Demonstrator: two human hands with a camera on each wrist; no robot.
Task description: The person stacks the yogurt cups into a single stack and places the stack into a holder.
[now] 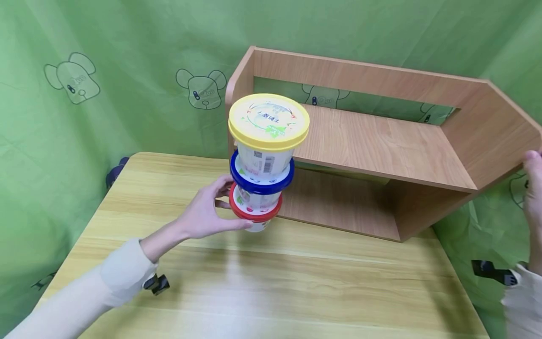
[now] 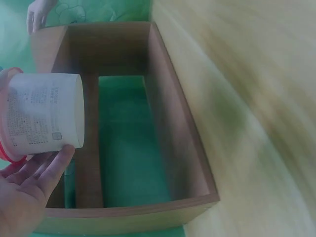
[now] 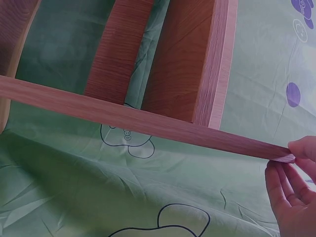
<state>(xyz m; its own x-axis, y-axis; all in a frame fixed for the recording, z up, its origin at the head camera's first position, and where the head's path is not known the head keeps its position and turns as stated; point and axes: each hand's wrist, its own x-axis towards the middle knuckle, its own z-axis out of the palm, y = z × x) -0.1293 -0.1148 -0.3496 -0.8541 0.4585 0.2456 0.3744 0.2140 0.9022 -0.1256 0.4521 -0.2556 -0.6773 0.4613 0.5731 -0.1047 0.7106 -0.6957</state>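
Observation:
Three white tubs stand stacked in the head view: a yellow-lidded tub on top, a blue-lidded tub in the middle and a red-lidded tub at the bottom. My left hand grips the bottom tub from the left, thumb in front. Tabletop shows beneath the stack, which is held in front of the left end of a wooden desk shelf. My right hand holds the shelf's right side panel; in the right wrist view its thumb and fingers pinch the panel's corner.
The shelf has an upper and a lower level and stands at the back right of a light wooden table. A green curtain printed with bear heads hangs behind and along the sides. Something dark purple peeks out past the table's left edge.

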